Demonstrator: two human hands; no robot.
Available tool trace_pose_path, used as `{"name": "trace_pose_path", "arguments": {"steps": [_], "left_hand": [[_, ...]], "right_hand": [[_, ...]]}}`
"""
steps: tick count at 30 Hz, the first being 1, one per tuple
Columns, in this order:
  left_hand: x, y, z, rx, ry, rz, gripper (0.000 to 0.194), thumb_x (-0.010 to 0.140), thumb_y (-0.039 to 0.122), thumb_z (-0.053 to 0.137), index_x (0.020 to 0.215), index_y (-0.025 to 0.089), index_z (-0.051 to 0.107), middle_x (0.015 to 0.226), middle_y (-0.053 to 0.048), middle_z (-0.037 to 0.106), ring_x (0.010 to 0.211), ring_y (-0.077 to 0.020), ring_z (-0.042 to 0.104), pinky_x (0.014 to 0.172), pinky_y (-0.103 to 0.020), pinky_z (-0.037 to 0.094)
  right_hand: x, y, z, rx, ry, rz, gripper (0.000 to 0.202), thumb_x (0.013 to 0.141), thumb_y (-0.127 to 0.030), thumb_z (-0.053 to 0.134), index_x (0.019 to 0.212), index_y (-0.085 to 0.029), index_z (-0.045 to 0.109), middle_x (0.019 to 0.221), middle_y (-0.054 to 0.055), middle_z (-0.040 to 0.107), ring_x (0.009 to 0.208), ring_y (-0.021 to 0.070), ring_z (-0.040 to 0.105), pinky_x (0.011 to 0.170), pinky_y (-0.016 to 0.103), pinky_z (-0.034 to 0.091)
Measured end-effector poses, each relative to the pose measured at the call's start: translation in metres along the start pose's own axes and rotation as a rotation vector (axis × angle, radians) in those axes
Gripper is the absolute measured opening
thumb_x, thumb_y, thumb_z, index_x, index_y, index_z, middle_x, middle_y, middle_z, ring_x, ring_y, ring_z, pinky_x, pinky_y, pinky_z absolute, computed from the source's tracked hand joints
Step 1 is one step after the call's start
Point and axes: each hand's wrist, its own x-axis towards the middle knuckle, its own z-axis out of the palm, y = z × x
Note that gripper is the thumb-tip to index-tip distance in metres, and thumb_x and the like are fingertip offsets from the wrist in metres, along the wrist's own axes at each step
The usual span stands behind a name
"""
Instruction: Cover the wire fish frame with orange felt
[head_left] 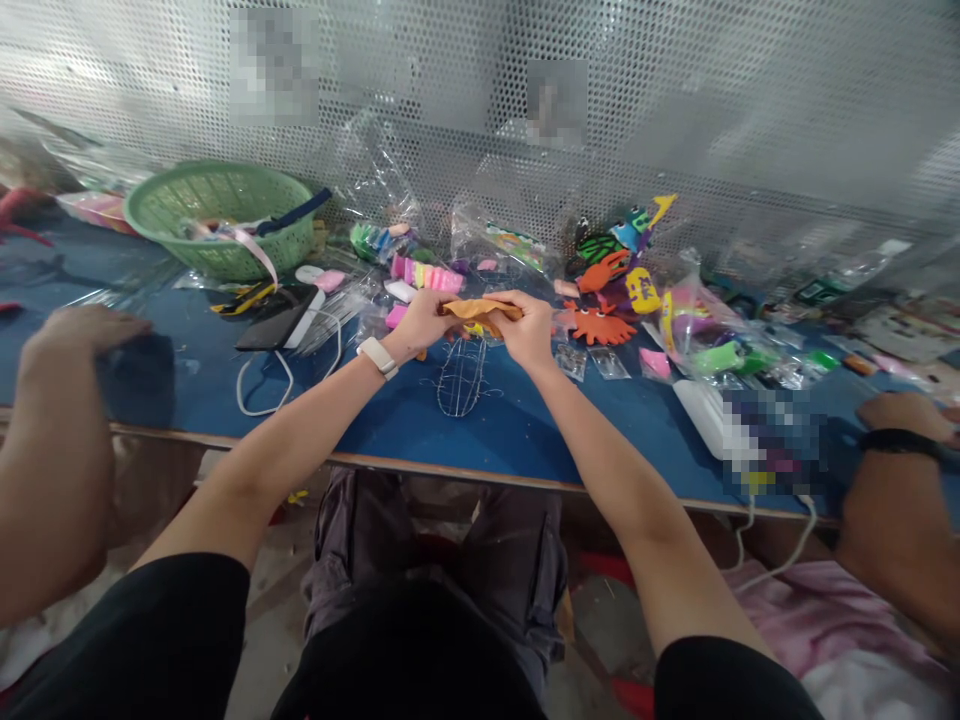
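Note:
Between both hands, above the blue table, stretches a thin, soft orange-brown sheet [480, 310] with wavy edges; it looks like modelling clay. My left hand [427, 322] pinches its left end and wears a pale watch on the wrist. At the sheet's right end, my right hand [527, 328] grips it between thumb and fingers. Just below the hands, an oval wire frame [460, 380] with loose wire ends lies on the table. Something small and yellow shows partly behind the sheet; I cannot make out what it is. An orange crab figure [600, 324] lies right of my right hand.
A green basket [221, 225] stands at the back left. Near it lie a dark phone [276, 318] and a white cable [262, 410]. Clay packets and plastic bags [697, 310] crowd the back. Other people's arms rest at both sides. A perforated metal wall [450, 80] rises behind.

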Motion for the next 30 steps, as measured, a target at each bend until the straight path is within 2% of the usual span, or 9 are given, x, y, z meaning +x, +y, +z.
{"name": "trace_pose_path", "arguments": {"steps": [4, 8, 13, 17, 24, 30], "left_hand": [[-0.004, 0.002, 0.009, -0.196, -0.002, -0.139, 0.005, 0.109, 0.017, 0.077, 0.112, 0.016, 0.081, 0.108, -0.012, 0.092, 0.074, -0.0154, 0.085, 0.064, -0.025, 0.062], [-0.006, 0.000, 0.013, -0.372, -0.075, -0.255, 0.015, 0.116, 0.030, 0.072, 0.121, 0.018, 0.079, 0.109, -0.015, 0.093, 0.076, -0.0180, 0.087, 0.066, -0.027, 0.064], [-0.007, -0.001, 0.013, -0.346, -0.112, -0.217, 0.016, 0.112, 0.030, 0.081, 0.123, 0.017, 0.081, 0.107, -0.014, 0.092, 0.078, -0.0185, 0.088, 0.067, -0.026, 0.067], [-0.009, 0.001, 0.015, -0.296, -0.105, -0.187, 0.009, 0.109, 0.021, 0.084, 0.117, 0.015, 0.083, 0.101, -0.012, 0.091, 0.073, -0.0154, 0.085, 0.064, -0.024, 0.064], [-0.006, -0.003, 0.015, -0.143, -0.055, -0.071, 0.005, 0.109, 0.018, 0.082, 0.107, 0.013, 0.083, 0.092, -0.012, 0.089, 0.070, -0.0147, 0.082, 0.063, -0.024, 0.061], [-0.006, -0.003, 0.014, -0.099, -0.014, -0.015, 0.005, 0.105, 0.013, 0.077, 0.102, 0.016, 0.080, 0.081, -0.006, 0.081, 0.061, -0.0125, 0.073, 0.059, -0.026, 0.059]], "right_hand": [[-0.001, 0.001, 0.000, 0.003, 0.031, -0.013, 0.024, 0.093, -0.014, 0.079, 0.105, -0.028, 0.094, 0.112, 0.003, 0.095, 0.106, 0.0269, 0.090, 0.102, 0.047, 0.072], [-0.003, 0.000, 0.001, -0.034, 0.078, -0.060, 0.027, 0.092, -0.013, 0.079, 0.107, -0.029, 0.095, 0.111, 0.003, 0.095, 0.105, 0.0265, 0.089, 0.101, 0.046, 0.071], [-0.003, -0.001, 0.000, -0.067, 0.071, -0.076, 0.025, 0.093, -0.016, 0.079, 0.106, -0.031, 0.095, 0.108, 0.002, 0.094, 0.103, 0.0265, 0.088, 0.098, 0.047, 0.071], [-0.004, -0.002, 0.000, -0.049, 0.067, -0.132, 0.025, 0.094, -0.016, 0.078, 0.107, -0.029, 0.095, 0.107, 0.003, 0.094, 0.102, 0.0266, 0.088, 0.097, 0.046, 0.071], [-0.006, -0.004, 0.002, -0.048, 0.041, -0.107, 0.033, 0.095, -0.014, 0.078, 0.119, -0.030, 0.094, 0.118, 0.004, 0.094, 0.113, 0.0286, 0.089, 0.106, 0.049, 0.071], [-0.007, -0.004, 0.004, -0.013, 0.045, -0.098, 0.028, 0.100, -0.017, 0.078, 0.116, -0.031, 0.095, 0.117, 0.003, 0.094, 0.110, 0.0274, 0.089, 0.102, 0.048, 0.071]]}}
